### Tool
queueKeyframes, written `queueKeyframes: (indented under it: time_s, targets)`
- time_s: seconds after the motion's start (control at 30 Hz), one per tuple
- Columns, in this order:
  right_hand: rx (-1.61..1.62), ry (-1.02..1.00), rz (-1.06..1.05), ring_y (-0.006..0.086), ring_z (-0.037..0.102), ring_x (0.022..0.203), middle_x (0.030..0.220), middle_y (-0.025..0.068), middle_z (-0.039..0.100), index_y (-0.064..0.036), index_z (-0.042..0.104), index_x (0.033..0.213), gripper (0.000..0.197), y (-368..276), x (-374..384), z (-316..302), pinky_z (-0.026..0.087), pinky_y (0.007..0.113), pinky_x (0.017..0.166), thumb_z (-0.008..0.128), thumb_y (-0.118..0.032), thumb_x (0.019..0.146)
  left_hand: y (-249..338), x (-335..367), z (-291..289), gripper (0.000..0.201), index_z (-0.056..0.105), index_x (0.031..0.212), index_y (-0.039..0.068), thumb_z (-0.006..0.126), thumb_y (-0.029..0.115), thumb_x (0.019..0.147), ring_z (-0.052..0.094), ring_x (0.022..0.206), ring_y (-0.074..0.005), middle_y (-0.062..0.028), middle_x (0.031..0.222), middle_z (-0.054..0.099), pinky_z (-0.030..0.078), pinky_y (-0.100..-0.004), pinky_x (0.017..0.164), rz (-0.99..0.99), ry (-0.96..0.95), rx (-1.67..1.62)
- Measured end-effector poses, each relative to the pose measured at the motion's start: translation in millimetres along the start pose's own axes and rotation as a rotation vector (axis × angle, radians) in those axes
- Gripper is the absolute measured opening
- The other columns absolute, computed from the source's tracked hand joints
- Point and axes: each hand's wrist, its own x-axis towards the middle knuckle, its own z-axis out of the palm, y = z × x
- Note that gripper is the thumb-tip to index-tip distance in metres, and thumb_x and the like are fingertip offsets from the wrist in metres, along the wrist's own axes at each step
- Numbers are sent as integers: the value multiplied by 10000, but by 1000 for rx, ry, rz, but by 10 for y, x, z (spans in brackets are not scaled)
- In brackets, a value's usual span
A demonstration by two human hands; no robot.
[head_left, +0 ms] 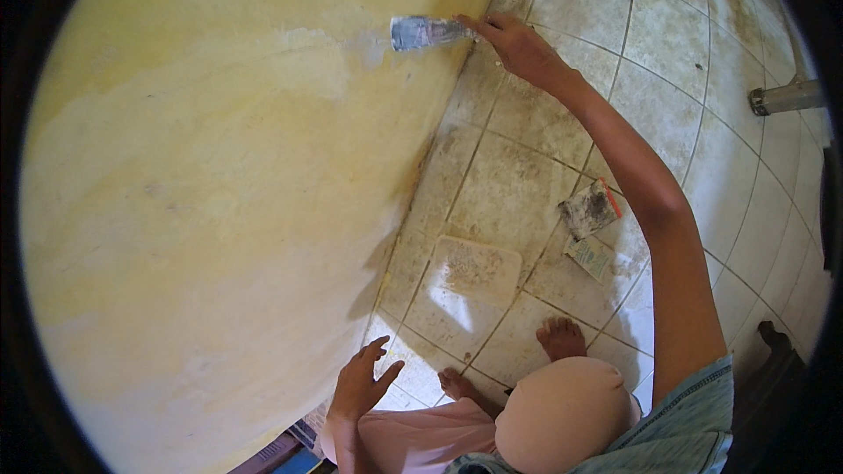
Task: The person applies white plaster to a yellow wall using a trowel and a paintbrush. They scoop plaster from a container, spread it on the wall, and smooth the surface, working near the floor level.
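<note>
My right hand (527,54) is closed round the handle of a putty knife (426,32), its forefinger stretched along toward the blade. The wide blade, smeared with pale filler, lies against or just off the yellow wall (228,167); I cannot tell which. A greyish damp-looking patch (369,48) shows on the wall by the blade's edge. Down near my knees, my left hand (358,386) is held open beside the wall, thumb and fingers apart, with nothing in it.
On the dirty tiled floor (500,175) lies a pale square board (479,285) with dark specks. Right of it are a stained packet with a red edge (590,211) and a small sachet (588,256). Furniture legs (781,99) stand at the far right. My bare feet (562,338) rest below the board.
</note>
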Motion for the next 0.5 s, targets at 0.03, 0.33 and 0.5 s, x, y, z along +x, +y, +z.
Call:
queueKeyframes:
  time_s: [0.03,0.33,0.5]
  targets:
    - [65,71,-39,357,635,1032,1098,189,624,-209,467,1532,729,-11,9,-8,544,444,911,562,110,884,-1,-5,-1,580,557,1407,97,719,401,941,679,1112,-355,-213,1185,701,538,-452,938,-14,-9,-1]
    - [169,121,-101,360,641,977,1083,180,624,-203,498,1505,656,-68,222,143,554,443,843,548,84,918,-70,-32,11,577,564,1402,90,722,397,939,683,1105,-352,-210,1185,702,541,-450,932,-23,-2,10]
    - [142,28,31,370,654,1016,1138,180,634,-213,489,1514,686,26,164,232,562,446,873,546,98,905,-75,-44,18,574,570,1396,82,731,386,936,684,1105,-350,-208,1172,705,544,-448,924,-39,5,-28]
